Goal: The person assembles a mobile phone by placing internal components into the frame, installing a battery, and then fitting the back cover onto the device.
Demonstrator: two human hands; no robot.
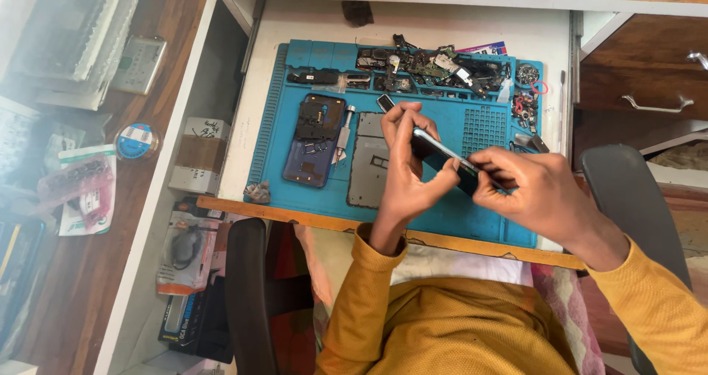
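Both hands grip one thin phone panel (442, 154) above the blue repair mat (472, 213): left hand (408, 170) pinching its far end, right hand (527, 187) clamping its near end.

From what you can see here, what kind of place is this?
Probably a phone repair bench: a blue repair mat, an opened phone body and heaps of small parts, while both hands hold a thin phone panel.

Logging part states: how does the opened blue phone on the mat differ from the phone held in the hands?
The blue phone lies flat on the blue mat, untouched; the held phone is tilted edge-on above the mat, gripped by the left hand and right hand. The blue phone's insides are exposed; the held phone shows only its thin edge. Both are slim slabs.
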